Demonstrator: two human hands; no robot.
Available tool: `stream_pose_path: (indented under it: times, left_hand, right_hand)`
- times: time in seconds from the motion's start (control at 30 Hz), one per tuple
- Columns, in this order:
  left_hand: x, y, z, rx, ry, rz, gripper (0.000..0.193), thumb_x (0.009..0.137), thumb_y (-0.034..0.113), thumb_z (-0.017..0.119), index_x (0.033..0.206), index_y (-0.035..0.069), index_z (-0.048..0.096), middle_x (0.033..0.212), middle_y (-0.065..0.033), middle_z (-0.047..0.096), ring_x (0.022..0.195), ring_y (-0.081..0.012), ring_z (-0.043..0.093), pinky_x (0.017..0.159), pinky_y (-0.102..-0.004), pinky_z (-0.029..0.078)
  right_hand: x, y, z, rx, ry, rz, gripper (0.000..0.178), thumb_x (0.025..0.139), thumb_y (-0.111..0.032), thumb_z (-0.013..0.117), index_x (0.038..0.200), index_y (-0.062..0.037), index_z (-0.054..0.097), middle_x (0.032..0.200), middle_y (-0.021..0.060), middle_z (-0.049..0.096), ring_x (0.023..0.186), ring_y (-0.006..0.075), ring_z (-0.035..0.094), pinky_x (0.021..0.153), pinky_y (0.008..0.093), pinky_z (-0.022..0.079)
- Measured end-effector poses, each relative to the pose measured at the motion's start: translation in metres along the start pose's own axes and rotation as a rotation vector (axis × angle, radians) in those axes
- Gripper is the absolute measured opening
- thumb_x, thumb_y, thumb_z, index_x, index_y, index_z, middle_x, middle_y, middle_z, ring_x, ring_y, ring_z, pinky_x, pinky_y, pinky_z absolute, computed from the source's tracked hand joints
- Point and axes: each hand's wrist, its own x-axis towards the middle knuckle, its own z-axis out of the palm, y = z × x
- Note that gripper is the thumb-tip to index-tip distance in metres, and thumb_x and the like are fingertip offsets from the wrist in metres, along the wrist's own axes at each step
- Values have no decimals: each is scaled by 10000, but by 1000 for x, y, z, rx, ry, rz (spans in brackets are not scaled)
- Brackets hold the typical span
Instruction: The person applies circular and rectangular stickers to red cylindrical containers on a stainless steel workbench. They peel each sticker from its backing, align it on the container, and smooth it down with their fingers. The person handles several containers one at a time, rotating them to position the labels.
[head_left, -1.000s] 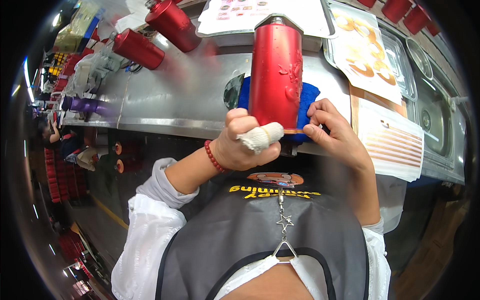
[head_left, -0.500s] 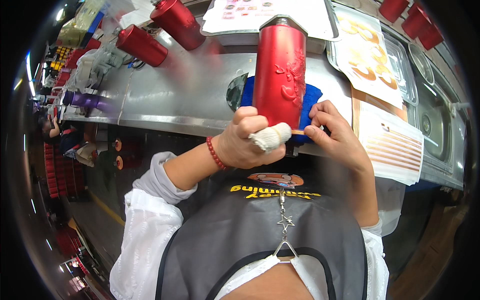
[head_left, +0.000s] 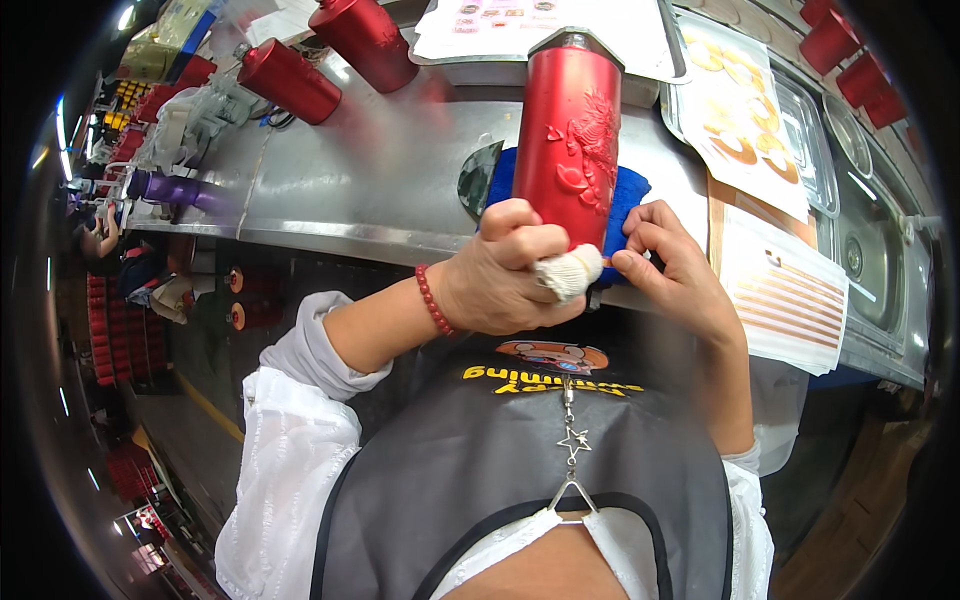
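A red bottle (head_left: pixel 570 140) with a raised ornament lies on a blue cloth (head_left: pixel 627 190), its neck pointing away from me. My left hand (head_left: pixel 500 265) is closed against the bottle's near end, fingers curled. A white knitted finger cover (head_left: pixel 568 272) on that hand presses at the bottle's lower edge. Close by on the right, my right hand (head_left: pixel 680 265) pinches a thin gold strip between thumb and forefinger. Little of the strip shows between the two hands. The bottle's near end is mostly hidden behind my left hand.
Two more red bottles (head_left: pixel 290 82) (head_left: pixel 365 45) stand at the back left of the metal table (head_left: pixel 330 185). On the right lie a sheet of gold strips (head_left: pixel 785 295) and a sheet of curved gold pieces (head_left: pixel 735 105), beside a sink (head_left: pixel 868 245). A paper-covered tray (head_left: pixel 470 40) sits behind.
My left hand's covered finger has slid right along the bottle's edge, close to my right fingertips. Less of the gold strip shows. The right hand has hardly moved.
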Motion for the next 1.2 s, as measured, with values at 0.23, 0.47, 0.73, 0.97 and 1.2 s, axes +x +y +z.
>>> stream_pose_path:
  times: [0.23,0.47,0.73,0.97,1.2]
  left_hand:
    - [18,0,-11,193,-215,-348,704,832,437,717,1448,180,492,1390,-99,550,1407,-362,357,1182,-579,106]
    - [-6,1,-12,76,-154,-532,895,832,518,719,1500,22,389,1358,-211,565,1440,-431,316,1172,-628,83]
    - [-47,-6,-2,-109,-212,-676,925,913,613,575,1515,-41,318,1379,-275,522,1440,-461,299,1153,-643,136]
    - [-31,-8,-12,-416,-49,-708,990,924,650,537,1521,-84,246,1507,-292,374,1451,-441,286,1185,-517,191]
    - [-18,-4,0,-735,87,-929,980,913,517,666,1509,-120,219,1494,-304,369,1415,-381,364,1163,-423,278]
  right_hand:
    - [-2,-5,3,28,30,-5,269,898,-203,707,819,15,571,986,115,508,933,244,512,810,330,440]
    - [0,-14,5,-53,48,-24,255,885,-192,712,820,13,575,973,109,511,933,260,510,820,346,440]
    - [0,-17,10,-49,109,-6,230,875,-170,719,843,10,579,1021,122,525,994,274,528,868,344,441]
    - [-8,-18,32,-141,318,-227,342,771,-109,812,1019,-35,588,1147,165,546,1069,320,546,905,371,463]
    - [-4,-6,46,-233,403,-356,345,762,-42,801,1021,-43,574,1180,174,552,1063,326,553,886,397,473]
